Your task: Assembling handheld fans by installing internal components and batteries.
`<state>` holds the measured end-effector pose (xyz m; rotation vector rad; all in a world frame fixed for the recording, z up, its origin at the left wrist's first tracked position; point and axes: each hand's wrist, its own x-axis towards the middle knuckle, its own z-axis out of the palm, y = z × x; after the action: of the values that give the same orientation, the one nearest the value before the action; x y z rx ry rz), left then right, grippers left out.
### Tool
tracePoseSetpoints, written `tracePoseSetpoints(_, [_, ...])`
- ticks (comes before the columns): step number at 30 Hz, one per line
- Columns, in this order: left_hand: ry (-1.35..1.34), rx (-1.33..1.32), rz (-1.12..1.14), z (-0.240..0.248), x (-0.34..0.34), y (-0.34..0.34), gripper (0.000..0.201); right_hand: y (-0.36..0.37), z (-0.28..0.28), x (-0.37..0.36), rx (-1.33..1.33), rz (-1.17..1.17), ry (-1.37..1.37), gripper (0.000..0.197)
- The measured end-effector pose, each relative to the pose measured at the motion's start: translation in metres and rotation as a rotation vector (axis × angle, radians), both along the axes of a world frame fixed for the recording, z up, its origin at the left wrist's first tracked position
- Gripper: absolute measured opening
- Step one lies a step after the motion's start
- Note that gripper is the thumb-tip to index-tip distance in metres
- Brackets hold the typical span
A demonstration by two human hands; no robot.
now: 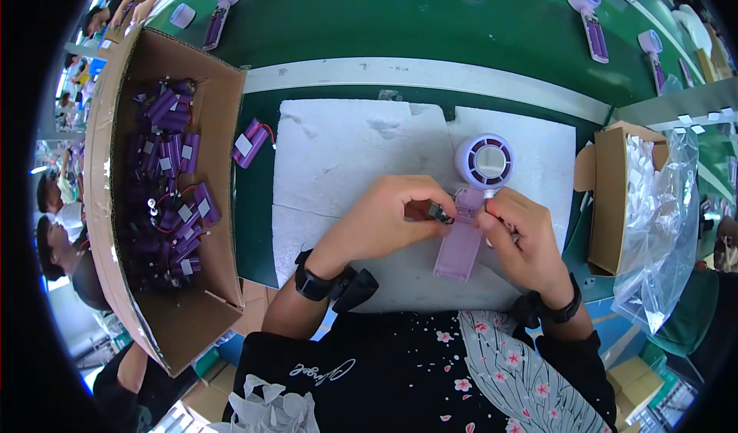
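A lilac handheld fan (484, 161) lies on the white foam sheet, its round head pointing away from me and its open handle shell (461, 252) toward me. My left hand (392, 214) is closed at the handle's left side, pinching a small dark circuit board (440, 214) between thumb and fingers. On the other side, just below the fan head, my right hand (524, 233) is closed. A thin red wire (490, 205) shows at its fingertips; the rest of what it grips is hidden by the fingers.
A cardboard box (165, 321) of purple battery packs (184, 152) stands at left, with one loose battery pack (250, 142) beside it. At right is a carton (607, 202) with a clear plastic bag (653, 256). Several fans (590, 26) lie across the green bench (330, 18).
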<state>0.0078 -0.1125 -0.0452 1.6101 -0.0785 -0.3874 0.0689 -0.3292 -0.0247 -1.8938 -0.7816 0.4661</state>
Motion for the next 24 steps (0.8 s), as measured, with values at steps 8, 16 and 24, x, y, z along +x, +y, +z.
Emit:
tracePoseSetpoints(8, [0.056, -0.112, -0.024, 0.0053, 0.0029, 0.0016, 0.024, 0.0028, -0.0059, -0.0088, -0.110, 0.140, -0.311, 0.009])
tracePoseSetpoints(16, [0.033, -0.150, -0.058, 0.0049, 0.0013, 0.0015, 0.026, 0.0035, -0.0104, -0.0050, 0.040, 0.034, -0.227, 0.014])
tracePoseSetpoints(24, [0.169, -0.179, 0.018, 0.0071, 0.0002, 0.0002, 0.028, 0.0033, -0.0095, -0.0050, 0.026, 0.030, -0.201, 0.016])
